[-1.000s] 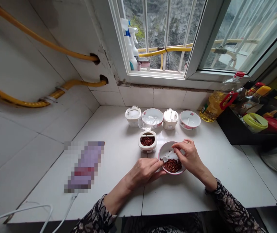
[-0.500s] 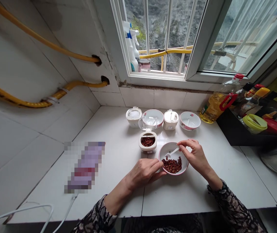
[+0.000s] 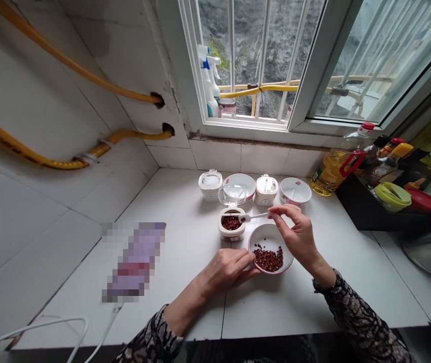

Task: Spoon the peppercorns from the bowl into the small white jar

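Observation:
My left hand (image 3: 230,269) grips the left rim of a white bowl (image 3: 266,233) that holds dark red peppercorns (image 3: 269,260). Between the fingertips of my right hand (image 3: 295,233) is the handle of a small white spoon (image 3: 256,217). The spoon's head is at the right edge of an open square jar (image 3: 232,235), just above the bowl's back rim, with a little dark red in it. More peppercorns lie inside that jar, and its clear lid stands tipped back.
Behind stand two lidded jars (image 3: 210,186) (image 3: 266,190) and two flowered bowls (image 3: 248,186) (image 3: 296,191). An oil bottle (image 3: 328,174) and a black condiment rack (image 3: 359,206) are at right. A blurred purple object (image 3: 137,259) with a cable lies left.
My right hand has moved up and left, taking the spoon out of the bowl to the open jar's edge. My left hand stays on the bowl. The view has shifted slightly.

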`<state>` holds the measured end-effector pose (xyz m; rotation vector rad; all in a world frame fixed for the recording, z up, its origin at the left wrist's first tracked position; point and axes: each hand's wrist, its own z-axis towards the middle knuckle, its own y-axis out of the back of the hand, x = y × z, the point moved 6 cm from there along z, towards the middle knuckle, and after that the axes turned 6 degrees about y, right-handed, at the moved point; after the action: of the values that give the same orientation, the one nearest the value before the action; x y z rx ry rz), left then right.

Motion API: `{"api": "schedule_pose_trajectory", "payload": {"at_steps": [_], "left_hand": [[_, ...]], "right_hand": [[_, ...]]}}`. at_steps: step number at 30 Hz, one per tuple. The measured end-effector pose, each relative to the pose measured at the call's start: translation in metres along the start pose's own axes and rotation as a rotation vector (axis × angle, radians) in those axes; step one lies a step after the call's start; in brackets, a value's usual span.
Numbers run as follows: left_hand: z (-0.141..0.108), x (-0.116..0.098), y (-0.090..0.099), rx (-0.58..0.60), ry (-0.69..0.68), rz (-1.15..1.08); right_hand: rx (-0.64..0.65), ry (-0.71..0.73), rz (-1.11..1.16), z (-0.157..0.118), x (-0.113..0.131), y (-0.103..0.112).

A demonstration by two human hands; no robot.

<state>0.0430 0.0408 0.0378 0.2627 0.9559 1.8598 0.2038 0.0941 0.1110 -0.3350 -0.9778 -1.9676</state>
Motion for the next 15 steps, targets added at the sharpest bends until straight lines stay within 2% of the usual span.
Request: {"api": "schedule_pose_trajectory", "payload": {"at_steps": [2,4,7,9,12,15], "left_hand": [[0.0,0.0,-0.001,0.003,0.004,0.008],[0.0,0.0,-0.001,0.001,0.009,0.023],[0.0,0.0,-0.001,-0.004,0.009,0.029],[0.0,0.0,-0.001,0.002,0.004,0.022],[0.0,0.0,0.0,0.014,0.008,0.018],[0.0,0.0,0.001,0.015,0.01,0.025]], "right_hand": [[0.006,0.145,-0.065,0.003,0.015,-0.01],[0.068,0.279,-0.125,0.002,0.026,-0.022],[0.126,0.408,-0.177,-0.001,0.035,-0.029],[0.086,0.413,-0.188,-0.001,0.035,-0.021],[0.029,0.325,-0.207,0.001,0.027,0.0],[0.085,0.271,-0.248,-0.005,0.012,0.015]]}}
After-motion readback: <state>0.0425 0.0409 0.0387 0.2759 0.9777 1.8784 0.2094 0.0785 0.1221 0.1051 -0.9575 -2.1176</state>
